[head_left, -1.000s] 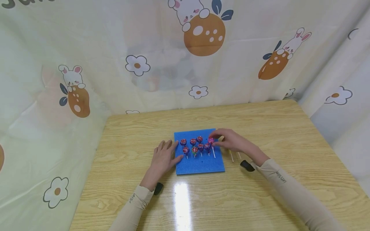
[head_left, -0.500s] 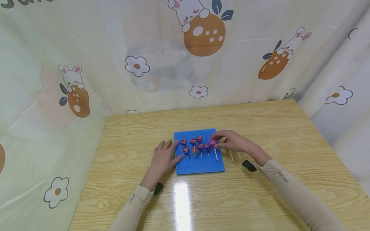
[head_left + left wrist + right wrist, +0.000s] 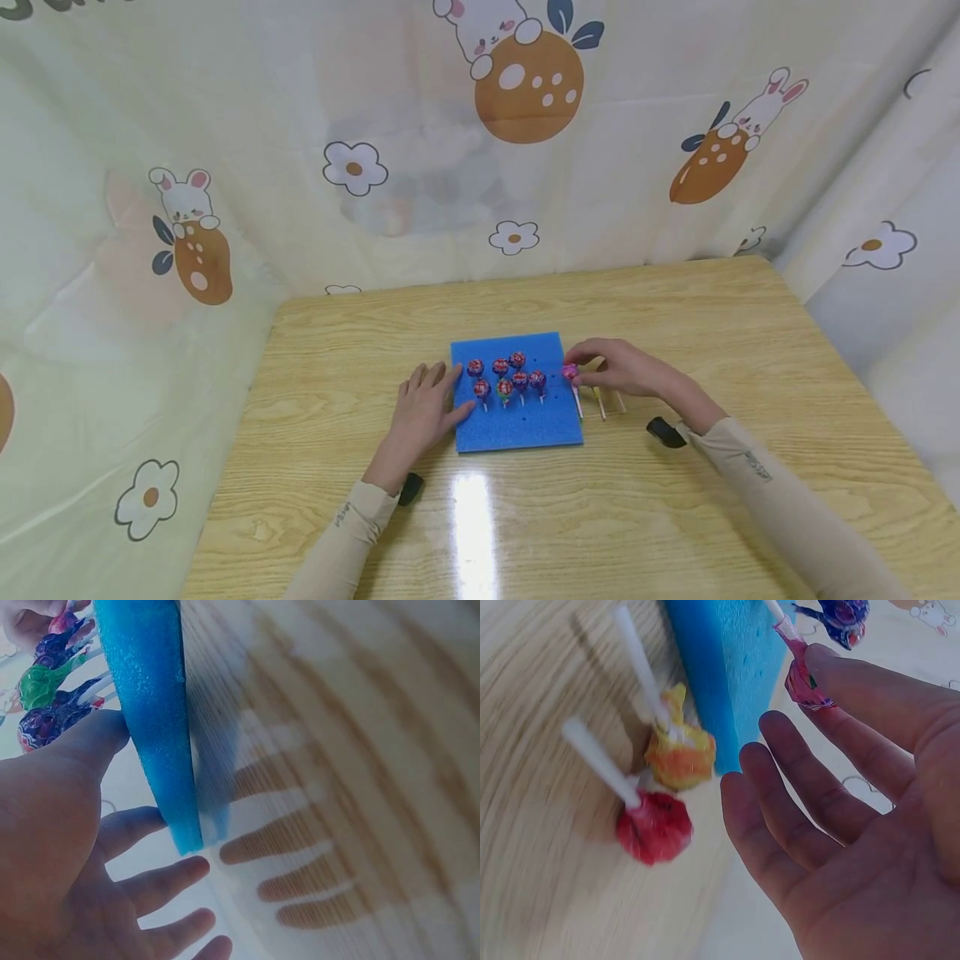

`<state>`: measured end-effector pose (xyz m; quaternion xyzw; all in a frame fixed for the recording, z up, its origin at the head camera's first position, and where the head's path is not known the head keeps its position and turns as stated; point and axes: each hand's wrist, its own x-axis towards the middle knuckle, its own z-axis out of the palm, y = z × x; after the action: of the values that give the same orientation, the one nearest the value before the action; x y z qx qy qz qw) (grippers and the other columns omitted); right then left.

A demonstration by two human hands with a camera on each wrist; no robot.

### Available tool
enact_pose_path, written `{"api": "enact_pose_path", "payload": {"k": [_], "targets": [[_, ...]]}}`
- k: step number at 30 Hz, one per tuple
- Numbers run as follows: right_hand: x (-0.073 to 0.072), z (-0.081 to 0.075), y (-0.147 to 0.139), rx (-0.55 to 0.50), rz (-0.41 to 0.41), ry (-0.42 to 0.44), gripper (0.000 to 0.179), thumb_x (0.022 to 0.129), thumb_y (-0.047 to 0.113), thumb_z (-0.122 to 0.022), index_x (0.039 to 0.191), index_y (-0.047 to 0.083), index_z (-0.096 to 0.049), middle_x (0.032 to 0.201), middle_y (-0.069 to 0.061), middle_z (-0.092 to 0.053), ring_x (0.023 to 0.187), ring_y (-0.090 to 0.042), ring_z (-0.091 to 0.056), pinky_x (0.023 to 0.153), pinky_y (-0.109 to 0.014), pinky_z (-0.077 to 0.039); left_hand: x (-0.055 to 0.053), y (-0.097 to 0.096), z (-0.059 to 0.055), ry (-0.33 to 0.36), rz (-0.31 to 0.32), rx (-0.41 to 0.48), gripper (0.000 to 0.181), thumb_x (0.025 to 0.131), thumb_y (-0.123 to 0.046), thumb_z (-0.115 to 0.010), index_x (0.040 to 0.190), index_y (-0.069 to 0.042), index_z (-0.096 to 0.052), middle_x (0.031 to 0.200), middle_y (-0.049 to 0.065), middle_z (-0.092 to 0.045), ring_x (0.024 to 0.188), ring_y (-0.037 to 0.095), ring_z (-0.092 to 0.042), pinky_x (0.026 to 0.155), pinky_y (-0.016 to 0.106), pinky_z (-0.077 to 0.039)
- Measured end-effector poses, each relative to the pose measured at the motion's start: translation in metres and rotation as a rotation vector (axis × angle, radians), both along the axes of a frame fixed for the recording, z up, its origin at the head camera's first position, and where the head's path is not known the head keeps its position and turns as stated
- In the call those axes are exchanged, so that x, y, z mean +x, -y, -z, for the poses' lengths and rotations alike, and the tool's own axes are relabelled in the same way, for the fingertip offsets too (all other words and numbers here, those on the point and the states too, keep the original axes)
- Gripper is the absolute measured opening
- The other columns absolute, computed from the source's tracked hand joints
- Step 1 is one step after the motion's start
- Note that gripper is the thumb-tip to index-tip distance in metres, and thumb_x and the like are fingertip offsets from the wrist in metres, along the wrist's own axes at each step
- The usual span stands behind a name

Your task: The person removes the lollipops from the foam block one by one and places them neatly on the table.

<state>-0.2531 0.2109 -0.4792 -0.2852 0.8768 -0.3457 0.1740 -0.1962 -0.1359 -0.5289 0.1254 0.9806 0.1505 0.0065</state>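
A blue foam board (image 3: 495, 432) lies on the table, with several wrapped lollipops (image 3: 521, 382) standing in two rows, one of them a green-wrapped lollipop (image 3: 41, 686). My left hand (image 3: 422, 417) is at the board's left edge, thumb and forefinger touching it, fingers spread. Beyond the right edge, my right hand (image 3: 626, 368) pinches a pink-wrapped lollipop (image 3: 570, 372) by its head between thumb and forefinger. Its white stick points down toward me. The right wrist view shows the other fingers of that hand held loosely apart from it.
Right of the board, a yellow lollipop (image 3: 681, 754) and a red lollipop (image 3: 656, 829) lie on the wooden table (image 3: 712, 333), partly under my right hand in the head view. Small holes show in the board's right part. A patterned curtain (image 3: 420, 208) hangs behind the table.
My right hand has carried the pink lollipop rightward, from above the board's right part to just past its right edge. My left hand has stayed at the left edge.
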Motion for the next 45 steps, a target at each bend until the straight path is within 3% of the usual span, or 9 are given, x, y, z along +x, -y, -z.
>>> {"api": "enact_pose_path", "payload": {"k": [10, 23, 30, 35, 45], "targets": [[-0.001, -0.001, -0.021, -0.011, 0.029, 0.003, 0.030, 0.096, 0.015, -0.069, 0.124, 0.005, -0.065, 0.118, -0.010, -0.069, 0.108, -0.026, -0.065, 0.091, -0.042, -0.058, 0.000, 0.000, -0.002, 0.008, 0.000, -0.010, 0.070, 0.096, -0.057, -0.059, 0.154, -0.021, -0.044, 0.156, 0.016, -0.044, 0.147, 0.046, -0.032, 0.113, 0.063, -0.033], [-0.001, -0.006, -0.046, 0.063, 0.065, -0.023, 0.030, 0.096, 0.018, -0.069, 0.123, 0.005, -0.066, 0.121, -0.011, -0.068, 0.115, -0.032, -0.061, 0.096, -0.055, -0.053, -0.001, 0.001, 0.002, 0.001, -0.001, -0.014, 0.069, 0.096, -0.058, -0.058, 0.154, -0.022, -0.044, 0.156, 0.015, -0.044, 0.147, 0.045, -0.031, 0.114, 0.062, -0.034], [-0.002, -0.011, -0.059, 0.119, 0.045, -0.046, 0.028, 0.096, 0.020, -0.069, 0.119, 0.004, -0.068, 0.121, -0.013, -0.067, 0.115, -0.037, -0.060, 0.092, -0.053, -0.054, -0.001, 0.000, 0.002, 0.003, -0.007, -0.017, 0.069, 0.096, -0.058, -0.057, 0.154, -0.022, -0.044, 0.156, 0.015, -0.044, 0.147, 0.045, -0.031, 0.114, 0.062, -0.033], [-0.005, -0.007, -0.064, 0.195, 0.034, -0.065, 0.024, 0.094, 0.018, -0.071, 0.114, 0.005, -0.071, 0.116, -0.013, -0.067, 0.110, -0.035, -0.061, 0.089, -0.050, -0.053, 0.000, 0.001, 0.002, 0.001, -0.008, -0.015, 0.070, 0.096, -0.058, -0.058, 0.154, -0.021, -0.044, 0.156, 0.015, -0.044, 0.147, 0.045, -0.031, 0.114, 0.062, -0.033], [-0.010, 0.000, -0.067, 0.269, 0.036, -0.086, 0.022, 0.092, 0.014, -0.072, 0.110, 0.001, -0.072, 0.118, -0.023, -0.066, 0.116, -0.046, -0.059, 0.098, -0.061, -0.046, -0.001, 0.000, 0.001, 0.007, -0.005, -0.013, 0.069, 0.096, -0.058, -0.058, 0.154, -0.022, -0.043, 0.157, 0.015, -0.043, 0.148, 0.045, -0.030, 0.114, 0.062, -0.033]]}}
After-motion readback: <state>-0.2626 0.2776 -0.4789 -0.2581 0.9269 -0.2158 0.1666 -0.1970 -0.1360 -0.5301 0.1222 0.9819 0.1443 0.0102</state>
